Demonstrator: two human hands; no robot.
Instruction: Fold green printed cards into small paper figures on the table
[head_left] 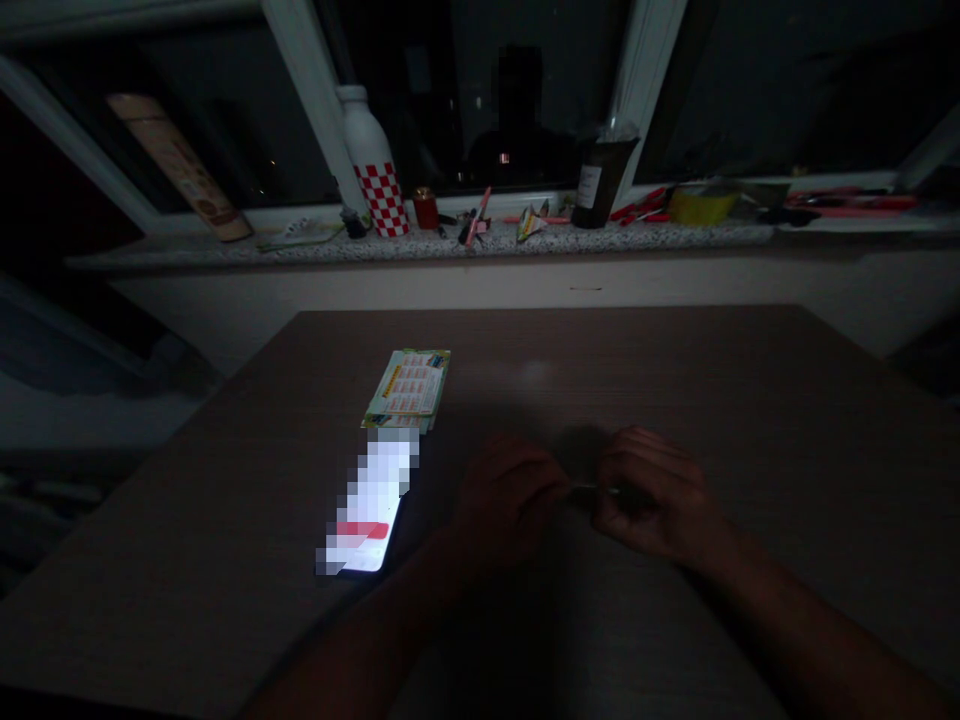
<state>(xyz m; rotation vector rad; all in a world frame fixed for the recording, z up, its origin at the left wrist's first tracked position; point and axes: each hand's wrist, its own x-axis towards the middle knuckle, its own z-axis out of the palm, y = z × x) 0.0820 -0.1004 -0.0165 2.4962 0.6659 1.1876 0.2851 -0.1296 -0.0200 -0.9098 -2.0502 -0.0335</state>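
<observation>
The room is dark. Both my hands rest on a brown wooden table (pixel 750 400). My left hand (pixel 506 500) and my right hand (pixel 652 495) are curled, fingertips pinched toward each other on a thin small object (pixel 592 488) that I cannot make out. A lit phone (pixel 367 505) lies flat just left of my left hand. A small printed paper packet (pixel 409 388) lies right behind the phone.
A stone windowsill (pixel 420 245) runs along the back. On it stand a white bottle with red checks (pixel 375 165), a small red can (pixel 425 208), a dark bottle (pixel 600 175), a leaning tube (pixel 180 165), a yellow bowl (pixel 701 205) and scattered small items.
</observation>
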